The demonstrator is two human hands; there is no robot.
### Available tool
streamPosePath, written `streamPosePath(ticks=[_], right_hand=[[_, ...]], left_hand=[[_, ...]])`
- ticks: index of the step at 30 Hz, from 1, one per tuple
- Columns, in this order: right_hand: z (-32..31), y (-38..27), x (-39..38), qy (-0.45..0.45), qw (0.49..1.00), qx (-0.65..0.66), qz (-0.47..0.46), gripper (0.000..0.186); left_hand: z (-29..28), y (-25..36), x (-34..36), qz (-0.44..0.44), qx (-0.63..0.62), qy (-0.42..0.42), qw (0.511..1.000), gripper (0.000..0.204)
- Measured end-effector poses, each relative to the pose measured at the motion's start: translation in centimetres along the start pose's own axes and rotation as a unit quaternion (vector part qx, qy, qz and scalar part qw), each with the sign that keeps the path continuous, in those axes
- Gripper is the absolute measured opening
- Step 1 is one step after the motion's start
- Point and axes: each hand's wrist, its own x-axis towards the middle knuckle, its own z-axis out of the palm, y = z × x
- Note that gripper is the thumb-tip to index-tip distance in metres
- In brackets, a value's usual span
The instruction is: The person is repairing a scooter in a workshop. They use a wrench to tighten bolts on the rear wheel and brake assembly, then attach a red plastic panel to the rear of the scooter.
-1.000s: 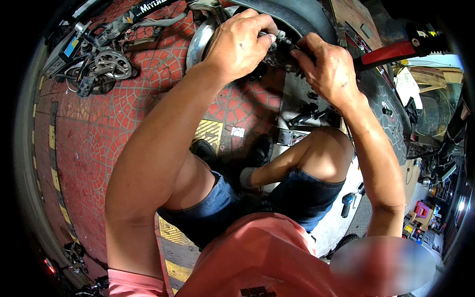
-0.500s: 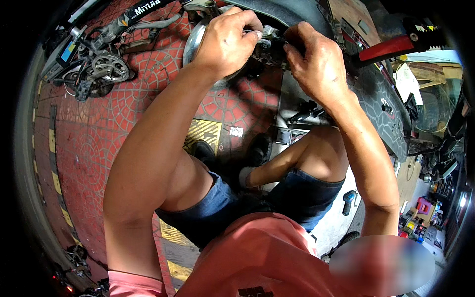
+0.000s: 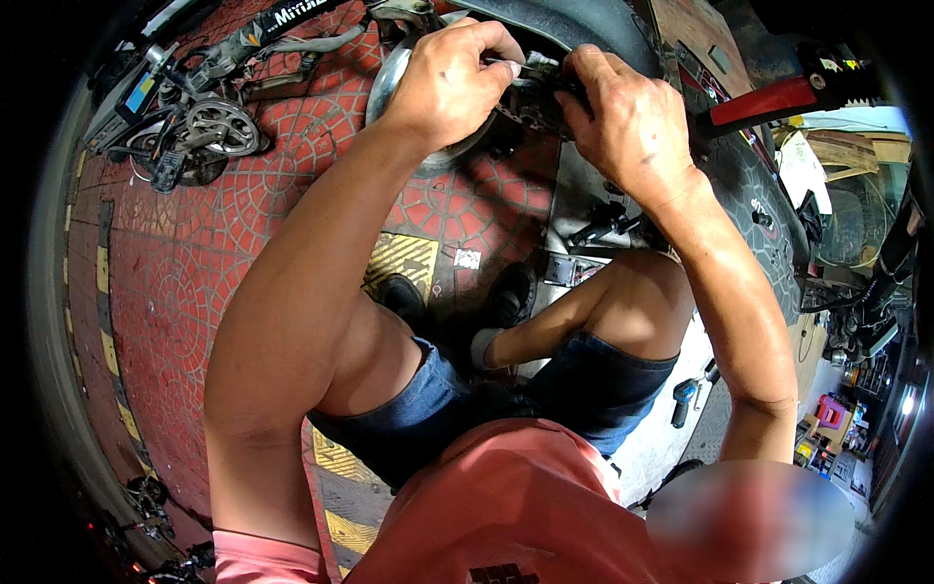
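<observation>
We bend the fingers of our left hand [image 3: 452, 88] and right hand [image 3: 628, 122] at one dark metal mechanism [image 3: 534, 109]; we cannot tell what either grasps. It sits between them, near one silver rim [image 3: 386, 86] and one grey fender [image 3: 601, 27]. Farther out, we count two dark shoes [image 3: 514, 292] and one blue-and-black tool [image 3: 684, 401]. Compared with a second ago, our left fingertips have shifted leftward, our right hand upward.

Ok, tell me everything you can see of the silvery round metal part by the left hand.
The silvery round metal part looks smooth and shiny, its curved edge bowing leftward against the red paving. The left hand hides much of it; whether they touch is unclear. More rim shows below that hand.
</observation>
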Motion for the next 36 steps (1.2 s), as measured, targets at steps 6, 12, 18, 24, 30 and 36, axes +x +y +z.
streamPosePath(ticks=[6, 12, 18, 24, 30, 36], right_hand=[[-0.2, 0.1, -0.1, -0.012, 1.0, -0.007, 0.002, 0.018], [0.0, 0.1, 0.0, -0.011, 1.0, -0.01, -0.009, 0.017], [0.0, 0.3, -0.1, -0.004, 1.0, -0.002, -0.018, 0.015], [0.4, 0.6, -0.3, 0.002, 0.999, -0.008, -0.031, 0.014], [0.2, 0.5, 0.1, 0.008, 0.999, -0.003, -0.032, 0.013], [0.1, 0.4, 0.0, 0.018, 0.998, -0.011, -0.054, 0.014]], left_hand=[[-1.1, 0.8, 0.1, -0.107, -0.02, -0.051, 0.993, 0.012], [-0.9, -1.2, 0.2, -0.167, -0.107, -0.104, 0.975, 0.015], [-1.5, -0.2, 0.2, -0.243, -0.195, -0.128, 0.942, 0.017], [-1.3, 0.0, 0.5, -0.257, -0.226, -0.118, 0.932, 0.017], [-1.1, 0.4, 0.5, -0.24, -0.187, -0.095, 0.948, 0.015], [-1.1, 0.6, 0.3, -0.242, -0.184, -0.072, 0.95, 0.016]])
